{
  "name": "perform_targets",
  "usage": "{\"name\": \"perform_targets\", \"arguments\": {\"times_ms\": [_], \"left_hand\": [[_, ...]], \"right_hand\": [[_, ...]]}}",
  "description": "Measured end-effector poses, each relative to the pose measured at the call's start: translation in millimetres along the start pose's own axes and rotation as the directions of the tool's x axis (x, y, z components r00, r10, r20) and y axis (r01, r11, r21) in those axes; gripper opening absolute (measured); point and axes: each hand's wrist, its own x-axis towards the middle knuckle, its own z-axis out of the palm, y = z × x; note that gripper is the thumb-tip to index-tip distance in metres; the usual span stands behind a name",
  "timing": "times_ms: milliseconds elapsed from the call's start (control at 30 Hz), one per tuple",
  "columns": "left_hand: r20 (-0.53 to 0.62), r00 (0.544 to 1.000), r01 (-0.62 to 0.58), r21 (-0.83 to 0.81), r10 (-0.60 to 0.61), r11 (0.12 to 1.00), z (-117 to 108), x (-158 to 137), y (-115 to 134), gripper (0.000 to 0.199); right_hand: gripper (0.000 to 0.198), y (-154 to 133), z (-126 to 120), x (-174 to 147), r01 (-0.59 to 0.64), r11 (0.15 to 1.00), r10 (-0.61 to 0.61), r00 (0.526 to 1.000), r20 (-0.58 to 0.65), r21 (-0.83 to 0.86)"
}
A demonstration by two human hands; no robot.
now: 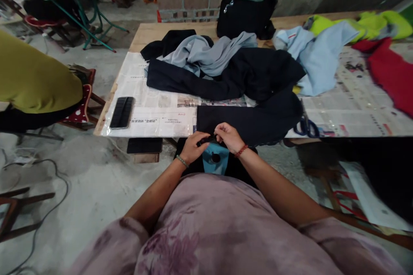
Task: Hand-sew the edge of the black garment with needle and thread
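Note:
A dark navy garment point(248, 118) lies across the front of the table, one straight leg or sleeve of it reaching the edge in front of me. At that edge my left hand point(194, 147) is closed, thumb and fingers pinching a dark bit of the cloth. Close on its right, my right hand point(229, 137) is curled in a pinch; whatever sits between its fingertips is too small to make out. Below both hands a light blue cloth piece point(219, 167) with a dark round spot shows at my lap. Blue-handled scissors point(306, 127) lie right of the garment.
Newspaper under clear plastic covers the table point(174, 126). A phone point(121, 112) lies at left. Behind are grey cloth point(206, 53), a black backpack point(247, 4), light blue cloth point(322, 60) and red cloth point(392, 75). A person in a yellow-green top point(35, 77) sits at left.

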Motion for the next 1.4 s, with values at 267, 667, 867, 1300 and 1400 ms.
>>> {"name": "perform_targets", "arguments": {"times_ms": [267, 667, 867, 1300, 1400], "left_hand": [[0.675, 0.710, 0.369, -0.115, -0.200, 0.922, -16.5, -53.3, 5.6, 0.022], [0.481, 0.857, -0.141, 0.560, -0.182, 0.816, 10.5, -20.6, -9.5, 0.015], [0.579, 0.801, -0.283, 0.594, -0.155, 0.753, 5.0, -18.2, 0.5, 0.015], [0.528, 0.797, -0.073, 0.566, -0.293, 0.821, -0.6, -19.8, -25.2, 0.012], [0.396, 0.899, -0.021, 0.462, -0.185, 0.887, -5.7, -25.2, -19.2, 0.020]], "right_hand": [[0.009, -6.1, -12.9, 10.7, -0.003, 0.999, 0.003, 1.000, -0.002, 0.042], [0.008, -12.2, -16.6, 18.5, -0.149, 0.974, 0.139, 0.988, 0.067, 0.170], [0.010, -10.0, -13.9, 22.6, -0.188, 0.968, 0.177, 0.981, 0.080, 0.167], [0.012, -2.7, -12.2, 17.5, -0.169, 0.982, 0.155, 0.977, 0.149, 0.088], [0.013, -1.8, -11.9, 15.8, -0.134, 0.985, 0.119, 0.984, 0.136, 0.112]]}}
